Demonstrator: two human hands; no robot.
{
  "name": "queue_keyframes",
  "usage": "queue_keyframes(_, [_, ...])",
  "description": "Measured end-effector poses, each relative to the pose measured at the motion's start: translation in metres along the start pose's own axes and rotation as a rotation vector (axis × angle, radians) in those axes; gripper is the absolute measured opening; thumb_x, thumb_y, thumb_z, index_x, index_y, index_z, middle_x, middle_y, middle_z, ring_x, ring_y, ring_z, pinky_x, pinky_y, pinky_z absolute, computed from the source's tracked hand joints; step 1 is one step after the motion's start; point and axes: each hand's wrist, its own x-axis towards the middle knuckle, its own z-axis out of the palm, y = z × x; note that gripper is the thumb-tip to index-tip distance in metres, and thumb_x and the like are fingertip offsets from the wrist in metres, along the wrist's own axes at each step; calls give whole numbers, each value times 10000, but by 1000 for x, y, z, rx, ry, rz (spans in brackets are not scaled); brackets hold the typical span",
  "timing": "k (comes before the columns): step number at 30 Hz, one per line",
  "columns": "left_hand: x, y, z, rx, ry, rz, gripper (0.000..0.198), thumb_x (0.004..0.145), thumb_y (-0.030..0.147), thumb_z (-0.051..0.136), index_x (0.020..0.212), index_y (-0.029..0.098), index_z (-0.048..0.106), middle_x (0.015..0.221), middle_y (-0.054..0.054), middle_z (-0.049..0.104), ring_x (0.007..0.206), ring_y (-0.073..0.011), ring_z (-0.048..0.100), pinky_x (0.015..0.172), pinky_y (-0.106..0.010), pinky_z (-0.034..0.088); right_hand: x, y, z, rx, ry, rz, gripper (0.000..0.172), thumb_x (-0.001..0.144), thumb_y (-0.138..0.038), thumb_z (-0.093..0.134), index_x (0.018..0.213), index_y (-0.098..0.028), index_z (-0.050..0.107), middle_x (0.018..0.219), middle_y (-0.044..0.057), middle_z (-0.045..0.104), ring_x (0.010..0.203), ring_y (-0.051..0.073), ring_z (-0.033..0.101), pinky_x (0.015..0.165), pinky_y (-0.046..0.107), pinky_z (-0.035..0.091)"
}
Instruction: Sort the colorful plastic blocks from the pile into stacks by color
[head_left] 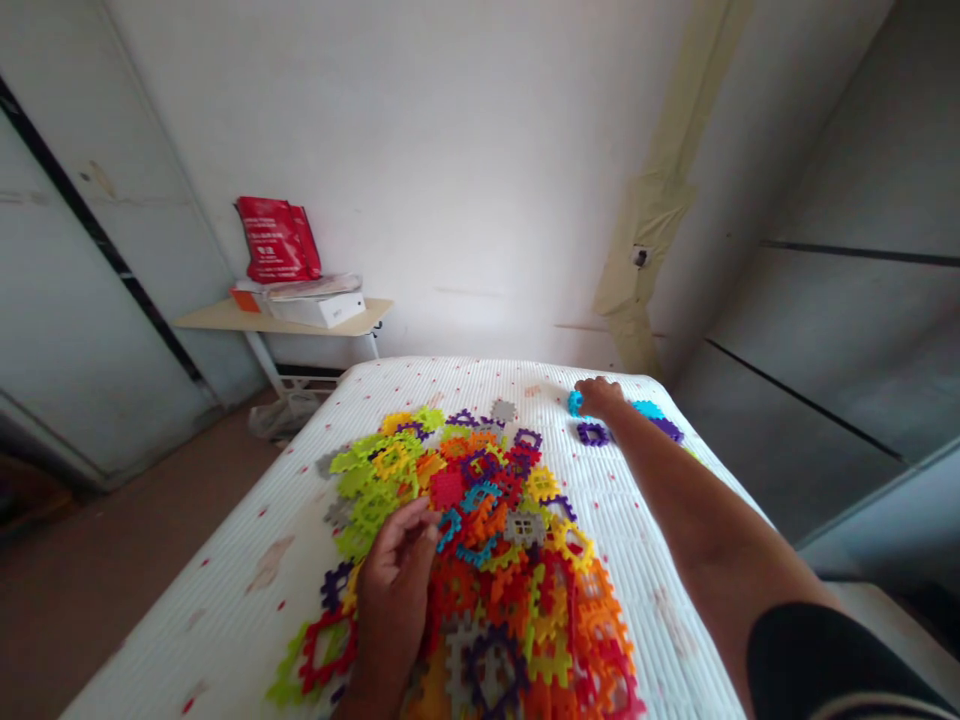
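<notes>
A large heap of interlocking plastic building pieces (487,530) in orange, red, yellow, green, purple, cyan and grey covers the middle of a white ribbed mattress (225,620). My left hand (394,590) rests at the heap's near left, its curled fingers over the pieces; I cannot tell whether they pinch one. At the mattress's far end, my right hand (598,398) has a cyan piece (575,403) at its fingertips. A purple piece (592,434) lies just below that hand. Another cyan piece (649,409) and a purple piece (667,430) lie to its right, partly behind my forearm.
Grey panelled walls (825,350) stand right and left of the mattress, with a white wall (465,170) beyond it. A small table (281,318) at the far left holds a white box (319,310) and a red bag (276,240). Brown floor (105,580) lies to the left.
</notes>
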Motion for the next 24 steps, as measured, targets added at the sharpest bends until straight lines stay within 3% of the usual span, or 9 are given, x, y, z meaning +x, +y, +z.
queue_keyframes(3, [0,2,-2,-20,0,24,359,715,400,635,1003,189,606,900,-50,671,853,-196,618,785,-295,486,-8,-3,-7,23,62,-9,530,728,-249,622,1243,-205,504,1250,123,538,1140,285,445,855,414,384])
queue_keyframes(8, [6,7,-12,210,-4,218,196,754,333,583,891,213,654,916,-61,673,868,-219,606,810,-333,457,-54,-13,-6,163,370,-164,447,794,-237,545,1234,-166,516,1219,119,567,1104,262,471,881,358,390])
queue_keyframes(12, [11,5,-14,528,-169,387,124,681,241,631,785,246,699,840,-59,682,858,-256,575,824,-386,413,-101,-21,22,296,484,-314,291,824,-257,523,1089,-167,603,1095,95,627,1007,240,527,898,347,402])
queue_keyframes(16, [10,4,-10,741,-262,437,165,700,169,583,804,223,700,857,-69,672,865,-245,555,829,-385,401,-126,-29,54,388,588,-364,209,855,-221,469,978,-176,632,1035,90,644,969,227,560,879,349,428])
queue_keyframes(20, [7,7,-9,937,-284,419,195,734,130,527,839,177,684,897,-75,655,899,-218,546,846,-354,407,-132,-39,70,410,602,-396,191,853,-179,455,918,-175,634,962,84,658,889,212,576,817,323,449])
queue_keyframes(24, [8,5,-10,987,-302,419,135,715,141,539,744,175,666,873,-70,645,881,-212,556,822,-343,429,-135,-47,72,391,508,-399,192,870,-160,441,845,-180,631,863,66,652,829,183,564,776,277,433])
